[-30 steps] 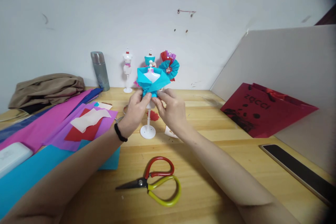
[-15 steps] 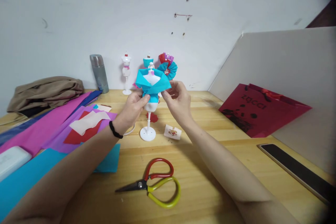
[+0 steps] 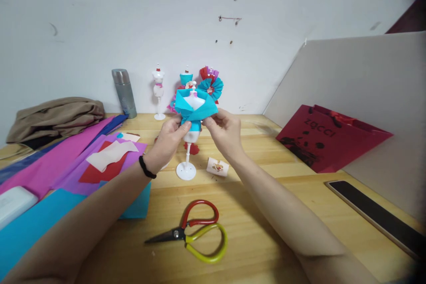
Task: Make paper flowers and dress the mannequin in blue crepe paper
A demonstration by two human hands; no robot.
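A small white mannequin (image 3: 192,136) on a round stand is in front of me, tilted slightly to the right. Turquoise cloth (image 3: 202,110) wraps its shoulders like a wide folded collar, with a band of the same colour round the waist. My left hand (image 3: 171,137) is closed at the mannequin's waist, thumb pressing the cloth from the front; its other fingers are partly hidden behind. My right hand (image 3: 225,132) pinches the cloth at the opposite side, below the collar. Scissors (image 3: 178,234) with one red and one yellow handle lie on the table nearer me.
Coloured sheets (image 3: 66,159) and a brown garment (image 3: 56,117) cover the left side. Behind stand a flask (image 3: 124,93), a bare mannequin (image 3: 159,91) and dressed ones (image 3: 186,79). A red bag (image 3: 328,140) and a phone (image 3: 372,217) lie right; a printed scrap (image 3: 218,167) is near the stand.
The mannequin has tipped a little to the right, and its collar has shifted with it. My right hand has dropped slightly. Both hands keep their hold, and the view has drifted a little.
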